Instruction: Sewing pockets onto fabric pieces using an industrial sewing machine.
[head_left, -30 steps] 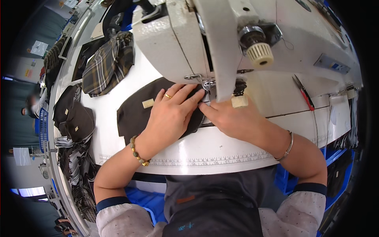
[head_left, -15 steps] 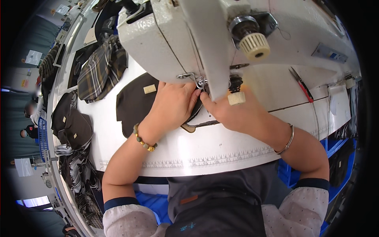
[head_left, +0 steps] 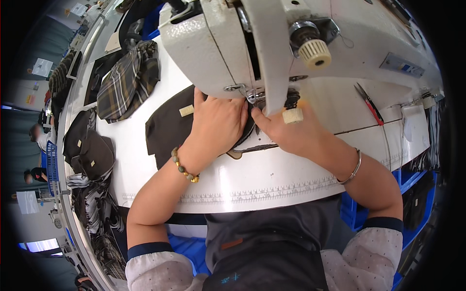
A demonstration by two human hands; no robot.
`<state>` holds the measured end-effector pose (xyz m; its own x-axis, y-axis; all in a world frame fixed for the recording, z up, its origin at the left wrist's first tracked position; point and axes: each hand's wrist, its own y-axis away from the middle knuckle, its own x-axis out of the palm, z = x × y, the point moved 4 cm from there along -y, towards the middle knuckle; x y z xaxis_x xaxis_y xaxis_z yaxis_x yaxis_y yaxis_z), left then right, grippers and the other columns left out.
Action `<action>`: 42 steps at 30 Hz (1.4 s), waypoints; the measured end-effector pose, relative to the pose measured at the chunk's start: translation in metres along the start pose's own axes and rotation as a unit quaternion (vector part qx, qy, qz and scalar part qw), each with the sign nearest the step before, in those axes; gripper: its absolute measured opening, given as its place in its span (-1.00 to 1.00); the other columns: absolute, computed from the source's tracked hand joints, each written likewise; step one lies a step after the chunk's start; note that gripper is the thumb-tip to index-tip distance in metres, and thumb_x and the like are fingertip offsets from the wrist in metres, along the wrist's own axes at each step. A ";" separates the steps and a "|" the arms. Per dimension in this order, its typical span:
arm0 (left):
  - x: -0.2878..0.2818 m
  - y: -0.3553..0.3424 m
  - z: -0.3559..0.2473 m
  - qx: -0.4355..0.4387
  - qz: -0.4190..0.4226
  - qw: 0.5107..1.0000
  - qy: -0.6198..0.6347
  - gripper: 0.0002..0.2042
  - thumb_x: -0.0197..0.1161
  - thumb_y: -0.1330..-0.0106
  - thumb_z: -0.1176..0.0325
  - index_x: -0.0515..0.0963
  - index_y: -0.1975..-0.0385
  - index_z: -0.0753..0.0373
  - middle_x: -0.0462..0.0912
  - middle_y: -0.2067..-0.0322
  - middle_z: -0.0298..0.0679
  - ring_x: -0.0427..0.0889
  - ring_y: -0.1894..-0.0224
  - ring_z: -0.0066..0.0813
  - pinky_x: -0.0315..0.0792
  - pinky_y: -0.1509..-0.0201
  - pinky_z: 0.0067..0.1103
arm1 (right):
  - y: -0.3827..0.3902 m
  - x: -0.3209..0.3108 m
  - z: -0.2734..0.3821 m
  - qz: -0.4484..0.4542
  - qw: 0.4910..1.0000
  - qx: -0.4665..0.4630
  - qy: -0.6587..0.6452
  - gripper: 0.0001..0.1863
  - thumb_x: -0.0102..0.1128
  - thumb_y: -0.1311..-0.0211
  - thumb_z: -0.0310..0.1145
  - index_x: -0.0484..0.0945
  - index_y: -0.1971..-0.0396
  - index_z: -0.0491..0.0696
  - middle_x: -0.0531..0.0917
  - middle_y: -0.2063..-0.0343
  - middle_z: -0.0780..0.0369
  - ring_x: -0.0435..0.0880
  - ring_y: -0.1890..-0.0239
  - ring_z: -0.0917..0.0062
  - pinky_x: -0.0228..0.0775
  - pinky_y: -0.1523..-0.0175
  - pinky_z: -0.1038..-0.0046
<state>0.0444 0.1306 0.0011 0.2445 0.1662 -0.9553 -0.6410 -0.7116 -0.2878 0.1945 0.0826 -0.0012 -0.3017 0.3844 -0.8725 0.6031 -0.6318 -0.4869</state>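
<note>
A dark brown fabric piece (head_left: 165, 128) with a small pale label (head_left: 186, 111) lies under the white sewing machine (head_left: 194, 48), beside its presser foot (head_left: 251, 99). My left hand (head_left: 218, 123) is closed on the fabric just left of the foot, fingers bent and close together, some tips hidden. My right hand (head_left: 291, 131) holds the fabric's edge at the right of the foot between thumb and fingers, partly behind a cream knob (head_left: 292, 115). Red-and-black scissors (head_left: 370, 104) rest on the table to the right.
Folded plaid fabric (head_left: 126, 82) and stacked brown pieces (head_left: 90, 148) lie left. A printed ruler runs along the table's front edge (head_left: 281, 191). Blue bins (head_left: 410, 194) stand below at both sides. Co-workers (head_left: 36, 175) appear at far left beside a blue basket (head_left: 51, 162).
My left hand has moved forward, its fingers drawing closer together beside the foot. My right thumb has shifted upward. More of the fabric's lower right edge shows between my hands. The view shifts slightly.
</note>
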 end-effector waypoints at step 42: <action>-0.025 0.038 -0.004 0.137 -0.023 0.978 0.158 -0.73 0.37 -0.17 0.44 0.73 0.11 0.18 0.72 -0.03 -0.28 0.68 -0.12 -0.24 0.58 -0.12 -0.37 | 0.005 -0.018 -0.009 0.069 0.990 -0.012 -0.121 -0.99 0.25 0.08 -0.45 0.61 0.57 -0.02 0.54 0.74 0.21 0.66 0.61 0.35 0.45 0.48 0.32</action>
<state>0.0162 0.0967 0.0146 0.4615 -0.0561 -0.8853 -0.7842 -0.4924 -0.3776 0.2095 0.0787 0.0129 -0.3815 0.1200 -0.9165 0.6673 -0.6503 -0.3630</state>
